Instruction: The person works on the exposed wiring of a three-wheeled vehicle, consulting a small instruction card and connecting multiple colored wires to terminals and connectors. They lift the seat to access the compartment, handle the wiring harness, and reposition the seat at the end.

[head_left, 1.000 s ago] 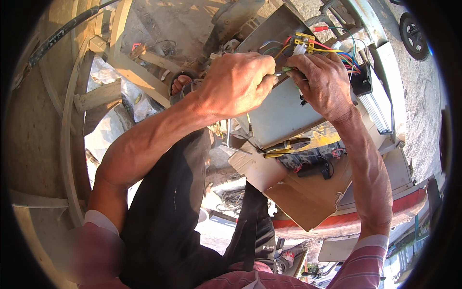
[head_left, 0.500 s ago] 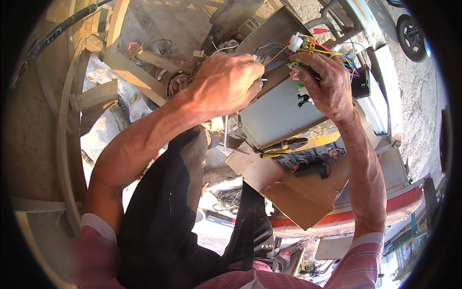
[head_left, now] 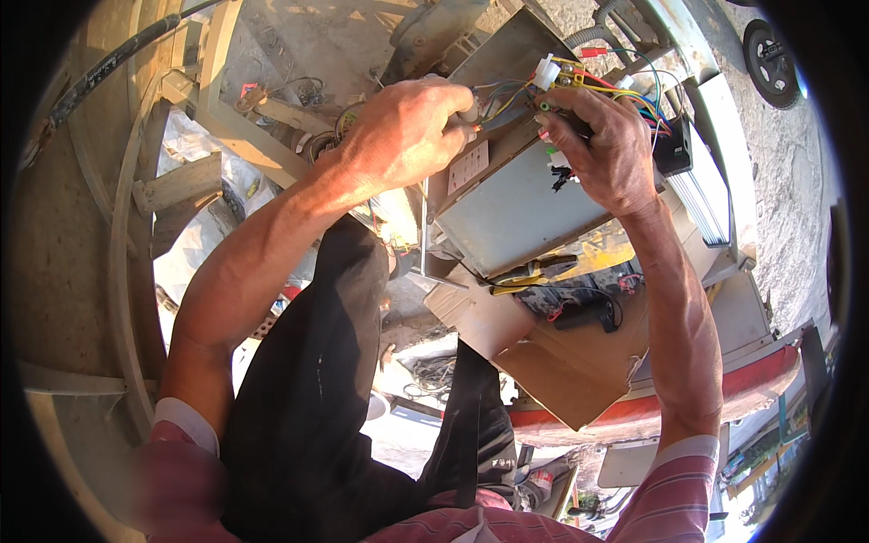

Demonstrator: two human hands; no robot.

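My left hand (head_left: 407, 131) is closed in a pinch on thin coloured wires (head_left: 507, 95). A small orange tip shows at its fingertips. To the right, the thumb and fingers of my right hand (head_left: 605, 149) close around part of a wire harness, with a small green ring-shaped end (head_left: 544, 107) at the fingertips. Below those fingers hang a black plug (head_left: 563, 176) and other small connectors. Just above sits a white plug (head_left: 546, 72), beside a yellow terminal piece (head_left: 568, 74). Both hands are over an open metal box (head_left: 507, 213); my fingers hide the wire ends.
A finned controller box (head_left: 701, 181) stands right of my right hand. Below the metal box lie yellow-handled pliers (head_left: 539, 271) and a torn cardboard sheet (head_left: 570, 371). Wooden framing (head_left: 244, 136) rises at left. A wheel (head_left: 769, 63) shows at far right.
My left hand has shifted slightly left, away from my right hand, uncovering a printed label inside the box. My right hand has moved a little left and up.
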